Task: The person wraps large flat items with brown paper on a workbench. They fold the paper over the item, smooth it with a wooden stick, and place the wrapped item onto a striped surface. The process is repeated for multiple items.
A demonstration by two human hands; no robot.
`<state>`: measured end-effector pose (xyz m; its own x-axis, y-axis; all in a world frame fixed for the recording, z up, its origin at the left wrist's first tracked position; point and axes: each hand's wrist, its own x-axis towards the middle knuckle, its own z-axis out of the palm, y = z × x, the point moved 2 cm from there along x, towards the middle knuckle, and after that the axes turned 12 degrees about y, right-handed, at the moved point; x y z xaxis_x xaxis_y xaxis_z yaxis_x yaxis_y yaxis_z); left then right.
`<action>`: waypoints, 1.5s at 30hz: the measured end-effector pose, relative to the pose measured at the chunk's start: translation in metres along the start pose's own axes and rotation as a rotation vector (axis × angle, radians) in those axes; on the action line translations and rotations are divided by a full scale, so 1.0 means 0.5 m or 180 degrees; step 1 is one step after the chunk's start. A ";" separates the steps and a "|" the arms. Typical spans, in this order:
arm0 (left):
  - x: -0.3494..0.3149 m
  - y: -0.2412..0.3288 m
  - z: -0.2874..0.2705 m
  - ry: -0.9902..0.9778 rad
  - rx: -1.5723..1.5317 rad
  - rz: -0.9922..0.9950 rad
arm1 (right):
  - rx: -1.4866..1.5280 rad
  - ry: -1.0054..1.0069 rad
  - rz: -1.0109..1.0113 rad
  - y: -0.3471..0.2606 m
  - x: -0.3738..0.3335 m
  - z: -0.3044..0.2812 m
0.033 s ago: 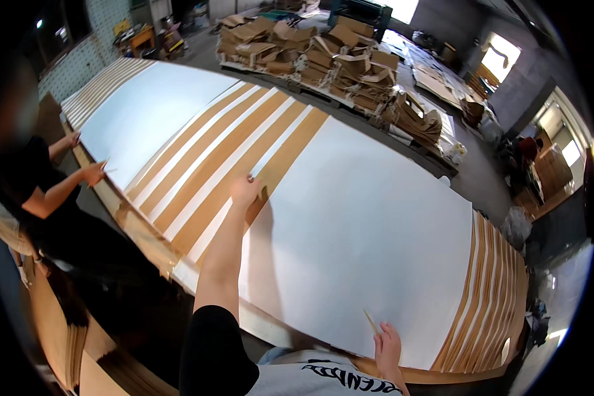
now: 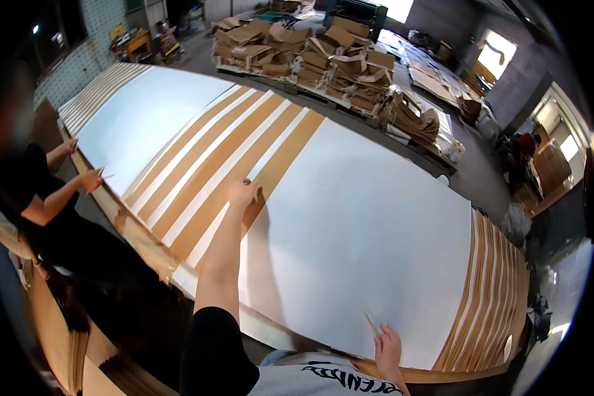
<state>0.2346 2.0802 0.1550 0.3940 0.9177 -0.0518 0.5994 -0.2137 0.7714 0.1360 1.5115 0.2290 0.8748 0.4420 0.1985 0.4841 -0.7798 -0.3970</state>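
Observation:
My left arm reaches over a long table to fanned brown-and-white striped sheet edges (image 2: 221, 142). My left hand (image 2: 243, 191) is closed, resting near the last brown band; whatever its fingers pinch is hidden. To its right spreads a large white sheet (image 2: 363, 218), on which my arm's shadow falls. Close to the table's near edge, my right hand (image 2: 387, 346) grips a thin, pale yellow stick (image 2: 371, 322) between thumb and fingers, its tip pointing up and left over the white sheet.
At left a co-worker in black (image 2: 39, 191) holds a thin stick over another white sheet (image 2: 152, 109). More fanned sheet edges (image 2: 485, 303) lie at the right end. Torn brown cardboard (image 2: 323, 63) is heaped behind the table. Stacked brown boards (image 2: 79, 350) stand at lower left.
The view has shifted slightly. The co-worker's near hand has moved a little. My two hands keep nearly the same places and grips.

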 end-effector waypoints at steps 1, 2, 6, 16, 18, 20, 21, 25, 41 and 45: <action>0.014 0.000 0.011 -0.0027 -0.0181 -0.0088 | -0.0004 0.0040 0.0055 -0.018 0.011 -0.007; 0.018 0.001 0.020 -0.0063 -0.0350 -0.0186 | -0.0007 0.0068 0.0117 -0.029 0.016 -0.014; 0.043 -0.030 0.027 -0.0013 -0.0406 -0.0226 | -0.0004 0.0116 0.0202 -0.050 0.021 -0.022; 0.011 -0.008 0.030 -0.0064 -0.1072 -0.0292 | -0.0285 0.0231 0.0143 0.013 -0.024 0.005; 0.051 -0.087 -0.017 0.0176 -0.1395 0.0225 | -0.0141 0.0232 -0.0013 0.004 -0.001 0.017; -0.088 0.017 -0.044 0.0771 -0.0165 0.1052 | -0.0176 0.0271 0.0057 0.016 -0.012 0.007; -0.126 0.029 -0.052 0.1046 0.0073 0.1472 | -0.0147 0.0360 0.0046 0.019 -0.017 0.005; -0.350 0.077 -0.053 0.0262 -0.0401 0.2704 | -0.0113 0.0654 -0.0069 0.042 -0.023 0.005; -0.819 0.099 -0.035 -0.1925 0.0896 0.4332 | 0.0552 0.1383 0.0559 0.104 -0.249 -0.109; -0.900 0.110 -0.043 -0.1831 0.0631 0.4348 | 0.0724 0.1448 0.0858 0.164 -0.366 -0.142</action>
<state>0.0753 1.6627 0.2346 0.8991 -0.2665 0.3471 -0.3845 -0.8600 0.3356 0.0171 1.3353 0.2239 0.9119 -0.0335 0.4091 0.2702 -0.7013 -0.6597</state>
